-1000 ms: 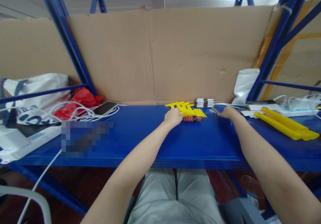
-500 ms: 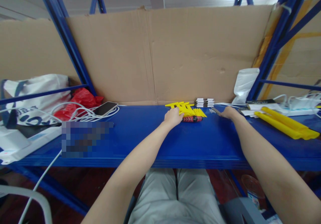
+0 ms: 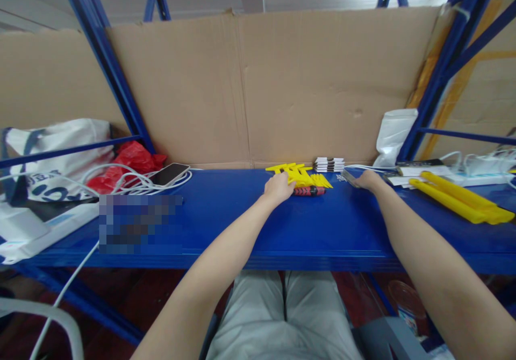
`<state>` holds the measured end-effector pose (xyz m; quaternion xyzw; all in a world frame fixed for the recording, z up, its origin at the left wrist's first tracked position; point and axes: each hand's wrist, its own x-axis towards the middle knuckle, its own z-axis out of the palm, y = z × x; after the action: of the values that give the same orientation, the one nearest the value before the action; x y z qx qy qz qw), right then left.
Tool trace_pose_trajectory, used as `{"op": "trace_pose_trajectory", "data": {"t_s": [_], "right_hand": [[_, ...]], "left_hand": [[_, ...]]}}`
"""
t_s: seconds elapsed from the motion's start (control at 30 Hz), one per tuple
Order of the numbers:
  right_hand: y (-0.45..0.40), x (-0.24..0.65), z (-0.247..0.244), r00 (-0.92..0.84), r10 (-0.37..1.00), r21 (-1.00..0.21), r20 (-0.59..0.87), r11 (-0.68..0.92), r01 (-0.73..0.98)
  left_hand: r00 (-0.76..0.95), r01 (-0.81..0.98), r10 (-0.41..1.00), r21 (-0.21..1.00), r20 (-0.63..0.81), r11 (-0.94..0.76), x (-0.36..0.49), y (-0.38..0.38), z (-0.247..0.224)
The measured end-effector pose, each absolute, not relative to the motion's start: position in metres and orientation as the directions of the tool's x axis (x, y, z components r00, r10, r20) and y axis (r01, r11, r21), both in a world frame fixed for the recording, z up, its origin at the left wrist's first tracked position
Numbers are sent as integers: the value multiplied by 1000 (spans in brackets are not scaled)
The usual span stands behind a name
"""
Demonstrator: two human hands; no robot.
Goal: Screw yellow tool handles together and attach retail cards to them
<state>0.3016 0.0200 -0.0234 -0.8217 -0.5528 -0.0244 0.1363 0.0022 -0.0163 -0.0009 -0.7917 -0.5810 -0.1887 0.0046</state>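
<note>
My left hand point(image 3: 278, 187) is closed at the near side of a pile of yellow plastic pieces point(image 3: 301, 179), its fingertips against them; what it grips is hidden. A red and black tool handle point(image 3: 310, 191), like a screwdriver's, sticks out to the right of that hand. My right hand point(image 3: 367, 180) pinches a thin, flat grey piece point(image 3: 351, 179) that points to the left, low over the table. Beside this piece lie small pale bits point(image 3: 341, 177), too small to name. A stack of white and black pieces point(image 3: 329, 165) stands behind them.
Yellow scrapers or tubes point(image 3: 463, 199) lie at right, near a power strip point(image 3: 479, 179) and a white pouch point(image 3: 395, 137). Left are a phone point(image 3: 171, 174), coiled white cables point(image 3: 133, 182), a red bag point(image 3: 135, 158) and a tote bag point(image 3: 60, 156). Cardboard point(image 3: 302, 91) closes the back.
The grey piece in my right hand has turned, so more of its flat face shows. My right hand has barely shifted. My left hand and the yellow pieces look the same.
</note>
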Motion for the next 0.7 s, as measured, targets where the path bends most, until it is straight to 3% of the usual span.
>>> {"op": "trace_pose_trajectory", "data": {"t_s": [0.13, 0.3, 0.47, 0.57, 0.7], "right_hand": [[12, 294, -17, 448, 885, -180, 125, -424, 888], [8, 293, -15, 529, 846, -370, 65, -472, 800], [6, 291, -13, 555, 827, -449, 87, -465, 763], [6, 291, -12, 554, 828, -436, 90, -467, 769], [12, 301, -17, 545, 823, -316, 163, -480, 819]], "left_hand": [[250, 922, 922, 217, 295, -319, 2, -17, 0], [252, 919, 923, 228, 292, -323, 2, -17, 0], [244, 919, 925, 234, 290, -316, 2, -17, 0], [239, 921, 926, 232, 292, -311, 2, -18, 1], [235, 925, 930, 229, 284, -304, 2, -18, 1]]}}
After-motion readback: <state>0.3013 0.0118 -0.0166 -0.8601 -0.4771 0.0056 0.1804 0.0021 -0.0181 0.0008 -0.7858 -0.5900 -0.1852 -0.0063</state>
